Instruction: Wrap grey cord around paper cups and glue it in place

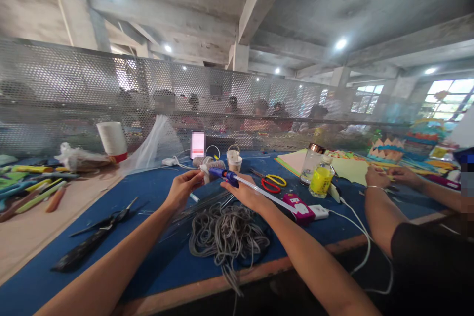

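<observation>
At the far left I see coloured pens [35,192] scattered on the table, blurred and partly cut off by the frame edge. A stack of paper cups [112,142] stands farther back near the mesh screen [237,94], behind which seated people show only as hazy shapes. Black scissors [107,222] lie on the blue mat [155,192]. My left hand [183,188] pinches something small and pale at its fingertips; I cannot tell what it is. My right hand [246,192] is closed around a blue glue gun [225,176], whose nozzle points at the left fingertips. Below the hands lies a tangle of grey cord [227,234]. Right of them are red-handled scissors [272,183], a yellow bottle [320,177], and a co-worker's hands [385,177], their grip unclear.
</observation>
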### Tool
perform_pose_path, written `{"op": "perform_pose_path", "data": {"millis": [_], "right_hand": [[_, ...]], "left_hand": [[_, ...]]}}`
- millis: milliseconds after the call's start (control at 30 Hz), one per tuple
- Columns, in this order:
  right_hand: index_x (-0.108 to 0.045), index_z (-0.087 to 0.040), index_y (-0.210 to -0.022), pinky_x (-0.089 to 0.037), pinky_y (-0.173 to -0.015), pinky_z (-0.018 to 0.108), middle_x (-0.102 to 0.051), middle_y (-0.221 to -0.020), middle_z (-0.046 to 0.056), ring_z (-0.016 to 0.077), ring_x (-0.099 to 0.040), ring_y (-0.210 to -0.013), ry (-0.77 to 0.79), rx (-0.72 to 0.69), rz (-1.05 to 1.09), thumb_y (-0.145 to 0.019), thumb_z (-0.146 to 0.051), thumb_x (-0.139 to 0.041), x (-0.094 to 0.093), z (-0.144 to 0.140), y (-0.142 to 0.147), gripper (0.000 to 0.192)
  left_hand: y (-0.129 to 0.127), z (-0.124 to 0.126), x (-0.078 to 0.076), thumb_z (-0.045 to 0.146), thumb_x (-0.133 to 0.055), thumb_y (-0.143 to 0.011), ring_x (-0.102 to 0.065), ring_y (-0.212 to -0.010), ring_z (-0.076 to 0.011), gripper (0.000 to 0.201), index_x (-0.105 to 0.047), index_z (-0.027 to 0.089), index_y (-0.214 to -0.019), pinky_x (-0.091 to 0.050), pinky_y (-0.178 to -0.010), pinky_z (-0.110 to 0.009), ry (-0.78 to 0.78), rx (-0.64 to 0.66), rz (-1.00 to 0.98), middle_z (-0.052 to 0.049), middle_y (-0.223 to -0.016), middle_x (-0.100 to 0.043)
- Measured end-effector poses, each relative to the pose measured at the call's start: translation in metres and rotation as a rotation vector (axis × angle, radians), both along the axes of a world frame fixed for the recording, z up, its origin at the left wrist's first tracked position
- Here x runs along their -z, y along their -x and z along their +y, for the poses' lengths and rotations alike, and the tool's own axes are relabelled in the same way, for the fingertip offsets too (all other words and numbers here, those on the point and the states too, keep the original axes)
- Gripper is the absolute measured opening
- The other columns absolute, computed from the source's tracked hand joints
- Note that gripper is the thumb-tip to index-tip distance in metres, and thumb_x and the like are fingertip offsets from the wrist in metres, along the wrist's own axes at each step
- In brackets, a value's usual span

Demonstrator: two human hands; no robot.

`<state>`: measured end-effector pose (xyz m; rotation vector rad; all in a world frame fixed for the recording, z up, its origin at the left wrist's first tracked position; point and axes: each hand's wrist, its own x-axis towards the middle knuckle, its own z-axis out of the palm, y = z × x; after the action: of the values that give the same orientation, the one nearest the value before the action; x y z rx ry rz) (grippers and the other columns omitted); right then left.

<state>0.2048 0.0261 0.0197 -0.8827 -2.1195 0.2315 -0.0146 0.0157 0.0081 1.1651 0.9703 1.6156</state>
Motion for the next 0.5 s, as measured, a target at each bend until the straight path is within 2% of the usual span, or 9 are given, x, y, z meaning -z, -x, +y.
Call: {"op": "perform_pose_path", "data": {"millis": [500], "right_hand": [[-0.062,-0.02,-0.11,-0.044,-0.078,0.024,-0.069,-0.095,0.005,0.0181,-0.063,-0.089,0.008,0.017,-0.029,-0.088,-0.048,-0.053,-0.0011,0.0,-0.0008,0.037]], "left_hand": [[0.0002,0.001,0.0035,0.04,-0.078,-0.064,-0.064,-0.08,-0.0197,0.036,-0.074,0.013,-0.087,-0.049,-0.082,-0.032,-0.031,0.023,0.078,-0.007,-0.087,-0.072]]}}
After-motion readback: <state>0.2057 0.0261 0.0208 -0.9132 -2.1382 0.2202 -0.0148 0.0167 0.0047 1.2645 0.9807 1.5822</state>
